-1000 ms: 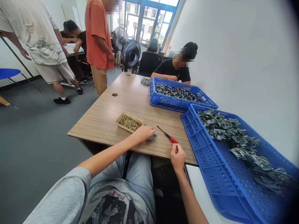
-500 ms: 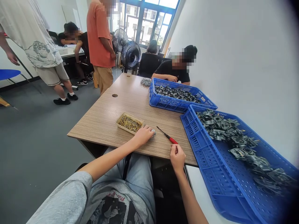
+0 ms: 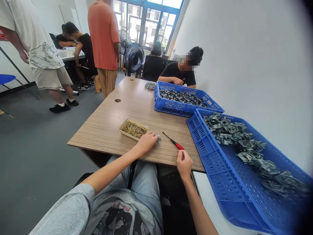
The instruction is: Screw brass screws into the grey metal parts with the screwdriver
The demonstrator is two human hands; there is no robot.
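One small metal part (image 3: 158,138) sits on the wood-grain surface (image 3: 105,130) under the left hand (image 3: 146,143), whose grip is closed over it; only its end shows past the fingertips. Just left of that hand lies a beige tray (image 3: 127,134) of brass screws (image 3: 133,129). The right hand (image 3: 184,165) rests at the near edge of the surface, its grip curled shut with no object showing in it. Nearest to it, a red-handled screwdriver (image 3: 176,144) lies flat between the two hands. To the right, the nearer blue crate (image 3: 199,147) holds grey metal castings (image 3: 227,130), and the farther blue crate (image 3: 168,107) holds a denser load of dark metal parts (image 3: 182,97). A small heap of metal pieces (image 3: 150,85) lies beyond it. A co-worker (image 3: 177,73) in a black shirt sits at the far end.
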